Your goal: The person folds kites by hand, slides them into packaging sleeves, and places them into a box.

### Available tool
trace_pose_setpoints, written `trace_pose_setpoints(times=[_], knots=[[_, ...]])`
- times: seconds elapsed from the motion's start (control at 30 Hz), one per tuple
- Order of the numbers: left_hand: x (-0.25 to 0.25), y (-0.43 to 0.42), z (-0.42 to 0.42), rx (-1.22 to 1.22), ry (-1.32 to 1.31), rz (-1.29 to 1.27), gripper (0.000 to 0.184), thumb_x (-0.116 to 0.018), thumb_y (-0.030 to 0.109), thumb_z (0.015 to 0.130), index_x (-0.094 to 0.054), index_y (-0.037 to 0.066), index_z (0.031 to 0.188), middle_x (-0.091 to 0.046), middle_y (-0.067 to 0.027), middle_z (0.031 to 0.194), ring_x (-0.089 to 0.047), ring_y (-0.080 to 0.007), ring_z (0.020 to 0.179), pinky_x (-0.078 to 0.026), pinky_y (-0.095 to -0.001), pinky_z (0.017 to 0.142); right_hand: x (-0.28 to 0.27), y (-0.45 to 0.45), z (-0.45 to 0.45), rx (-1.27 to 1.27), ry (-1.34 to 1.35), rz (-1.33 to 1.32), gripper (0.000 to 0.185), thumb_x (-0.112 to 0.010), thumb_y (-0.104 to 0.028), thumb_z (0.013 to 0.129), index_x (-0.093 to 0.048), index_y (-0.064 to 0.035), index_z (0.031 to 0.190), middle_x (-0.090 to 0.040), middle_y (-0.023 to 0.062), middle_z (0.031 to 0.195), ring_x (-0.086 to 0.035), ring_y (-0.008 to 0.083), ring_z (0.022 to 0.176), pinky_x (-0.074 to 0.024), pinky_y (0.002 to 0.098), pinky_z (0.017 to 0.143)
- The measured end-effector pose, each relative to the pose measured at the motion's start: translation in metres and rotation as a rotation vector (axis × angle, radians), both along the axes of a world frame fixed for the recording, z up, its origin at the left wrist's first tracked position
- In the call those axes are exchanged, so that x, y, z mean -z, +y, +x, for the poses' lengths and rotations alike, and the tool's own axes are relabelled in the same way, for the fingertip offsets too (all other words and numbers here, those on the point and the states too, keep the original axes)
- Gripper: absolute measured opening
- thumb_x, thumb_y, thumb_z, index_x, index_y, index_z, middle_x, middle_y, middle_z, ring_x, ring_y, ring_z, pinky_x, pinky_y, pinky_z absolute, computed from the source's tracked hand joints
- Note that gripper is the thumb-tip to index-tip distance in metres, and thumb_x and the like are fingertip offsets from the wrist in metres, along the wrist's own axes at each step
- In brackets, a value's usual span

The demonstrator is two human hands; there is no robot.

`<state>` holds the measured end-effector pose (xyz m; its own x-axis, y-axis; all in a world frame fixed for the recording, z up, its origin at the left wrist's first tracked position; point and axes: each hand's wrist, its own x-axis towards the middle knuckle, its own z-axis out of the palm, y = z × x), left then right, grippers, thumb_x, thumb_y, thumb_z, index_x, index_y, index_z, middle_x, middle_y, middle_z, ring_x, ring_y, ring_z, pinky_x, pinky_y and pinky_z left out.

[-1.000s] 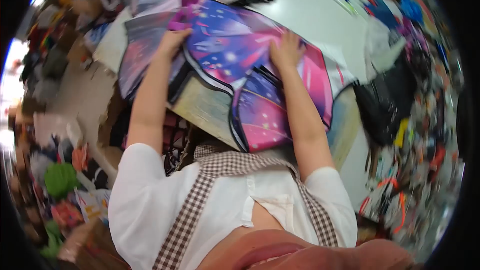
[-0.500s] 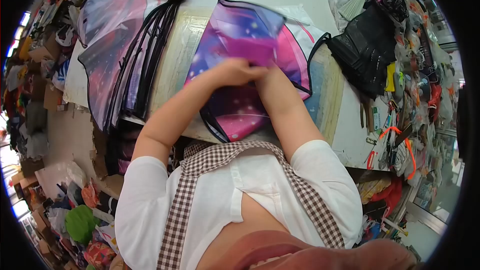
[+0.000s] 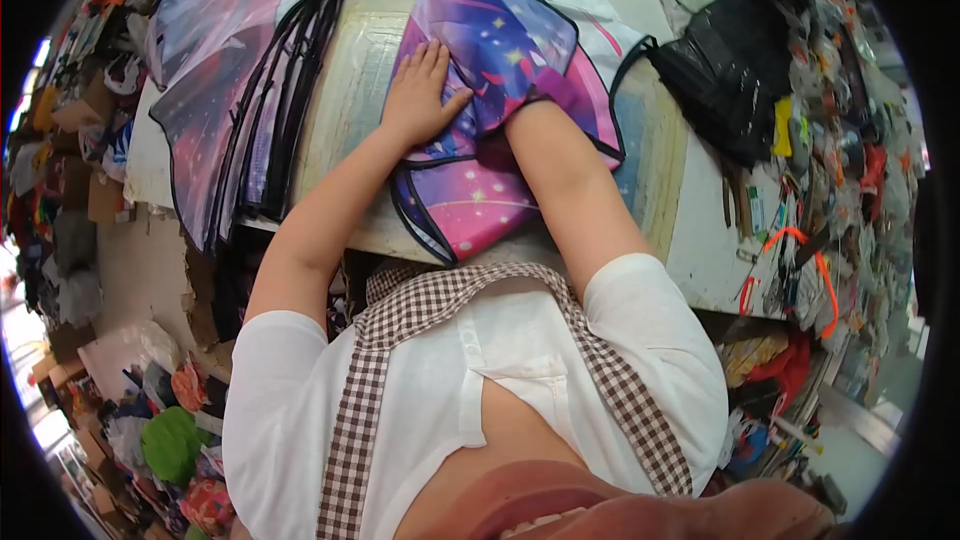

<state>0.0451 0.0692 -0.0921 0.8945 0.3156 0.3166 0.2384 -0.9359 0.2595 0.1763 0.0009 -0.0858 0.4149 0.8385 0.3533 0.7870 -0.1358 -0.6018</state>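
A shiny cloth piece (image 3: 490, 195), printed in pink, purple and blue with stars and edged in black binding, lies folded in front of me. My left hand (image 3: 422, 95) rests flat on its left part, fingers stretched out and thumb apart. The right forearm (image 3: 565, 175) reaches into the cloth, and my right hand is hidden beneath a raised, rumpled fold (image 3: 510, 80). Whether its fingers grip anything cannot be seen. Under the cloth is a taped board (image 3: 350, 90) on the white table.
Similar printed cloths (image 3: 215, 120) with a bundle of black straps (image 3: 290, 90) hang over the table's left edge. Black folded material (image 3: 725, 75) lies at the right. Tools and an orange cord (image 3: 825, 290) are at the right edge. Piled clutter (image 3: 165, 445) fills the floor at the left.
My left hand has moved left, away from my right wrist, and now lies flat on the cloth. The upper cloth layer has shifted, and my right hand has gone under its fold.
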Motion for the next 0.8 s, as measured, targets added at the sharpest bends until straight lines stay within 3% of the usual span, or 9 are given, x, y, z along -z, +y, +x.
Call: trace_pose_setpoints(times=[0.2, 0.27, 0.33, 0.37, 0.43, 0.53, 0.6, 0.7, 0.8], knots=[[-0.013, -0.003, -0.002, 0.041, 0.081, 0.090, 0.071, -0.054, 0.064, 0.087, -0.046, 0.026, 0.147, -0.037, -0.0200, 0.154, -0.028, -0.0443, 0.143, -0.020, -0.0545, 0.117, -0.045, -0.080, -0.018, 0.180, -0.449, -0.390, 0.031, -0.056, -0.023, 0.090, -0.067, -0.0028, 0.110, -0.069, 0.0127, 0.112, -0.066, 0.0263, 0.100, -0.0517, 0.0370, 0.088], [-0.014, -0.003, -0.002, 0.063, 0.097, 0.139, 0.069, -0.055, 0.065, 0.086, -0.048, 0.030, 0.145, -0.037, -0.0200, 0.153, -0.028, -0.0459, 0.142, -0.020, -0.0556, 0.117, -0.065, -0.130, -0.026, 0.149, -0.218, -0.858, 0.028, -0.060, -0.023, 0.087, -0.068, -0.0068, 0.108, -0.067, 0.0121, 0.114, -0.064, 0.0293, 0.102, -0.0532, 0.0409, 0.084], [-0.014, -0.004, -0.002, 0.057, 0.102, 0.164, 0.063, -0.055, 0.063, 0.087, -0.050, 0.035, 0.144, -0.036, -0.0189, 0.154, -0.029, -0.0470, 0.141, -0.021, -0.0562, 0.116, -0.056, -0.188, -0.023, 0.145, -0.061, -0.362, 0.034, -0.067, -0.032, 0.085, -0.067, -0.0108, 0.111, -0.060, 0.0130, 0.126, -0.058, 0.0339, 0.110, -0.0517, 0.0419, 0.085], [-0.015, -0.003, -0.002, 0.047, 0.104, 0.178, 0.061, -0.056, 0.062, 0.088, -0.050, 0.037, 0.143, -0.036, -0.0183, 0.154, -0.030, -0.0475, 0.140, -0.022, -0.0565, 0.116, -0.056, -0.202, -0.018, 0.153, -0.065, -0.362, 0.034, -0.067, -0.032, 0.085, -0.067, -0.0108, 0.111, -0.060, 0.0130, 0.126, -0.058, 0.0339, 0.110, -0.0517, 0.0419, 0.085], [-0.015, -0.004, -0.003, 0.053, 0.096, 0.167, 0.062, -0.055, 0.063, 0.087, -0.051, 0.036, 0.142, -0.037, -0.0187, 0.154, -0.029, -0.0465, 0.141, -0.020, -0.0565, 0.116, -0.068, -0.222, -0.020, 0.579, -0.236, -0.132, 0.036, -0.070, -0.035, 0.083, -0.067, -0.0111, 0.110, -0.062, 0.0111, 0.123, -0.059, 0.0322, 0.109, -0.0519, 0.0414, 0.082], [-0.010, -0.006, -0.002, 0.046, 0.086, 0.148, 0.064, -0.055, 0.065, 0.086, -0.054, 0.033, 0.141, -0.038, -0.0197, 0.153, -0.027, -0.0445, 0.143, -0.018, -0.0565, 0.117, -0.035, -0.233, 0.000, 0.565, -0.321, -0.209, 0.040, -0.074, -0.036, 0.081, -0.067, -0.0110, 0.112, -0.063, 0.0094, 0.122, -0.060, 0.0314, 0.109, -0.0516, 0.0403, 0.084], [-0.005, -0.004, 0.001, 0.040, -0.033, 0.195, 0.061, -0.057, 0.062, 0.086, -0.059, 0.025, 0.135, -0.045, -0.0187, 0.147, -0.036, -0.0413, 0.138, -0.025, -0.0556, 0.113, -0.038, -0.230, 0.004, 0.551, -0.367, -0.239, 0.042, -0.075, -0.037, 0.080, -0.067, -0.0109, 0.112, -0.063, 0.0085, 0.121, -0.060, 0.0309, 0.109, -0.0515, 0.0398, 0.085], [-0.013, -0.008, -0.004, -0.023, -0.069, 0.156, 0.057, -0.059, 0.057, 0.086, -0.063, 0.018, 0.127, -0.051, -0.0168, 0.137, -0.045, -0.0380, 0.129, -0.033, -0.0540, 0.108, -0.054, -0.226, 0.011, 0.529, -0.132, -0.470, 0.050, -0.079, -0.038, 0.077, -0.066, -0.0089, 0.115, -0.063, 0.0105, 0.120, -0.059, 0.0305, 0.112, -0.0481, 0.0404, 0.093], [-0.028, -0.017, -0.012, -0.120, -0.002, 0.028, 0.051, -0.061, 0.052, 0.085, -0.066, 0.011, 0.117, -0.057, -0.0142, 0.125, -0.053, -0.0346, 0.118, -0.041, -0.0517, 0.100, -0.038, -0.221, 0.048, 0.356, 0.178, -0.402, 0.054, -0.080, -0.039, 0.076, -0.065, -0.0075, 0.118, -0.063, 0.0133, 0.119, -0.057, 0.0312, 0.114, -0.0452, 0.0423, 0.098]])
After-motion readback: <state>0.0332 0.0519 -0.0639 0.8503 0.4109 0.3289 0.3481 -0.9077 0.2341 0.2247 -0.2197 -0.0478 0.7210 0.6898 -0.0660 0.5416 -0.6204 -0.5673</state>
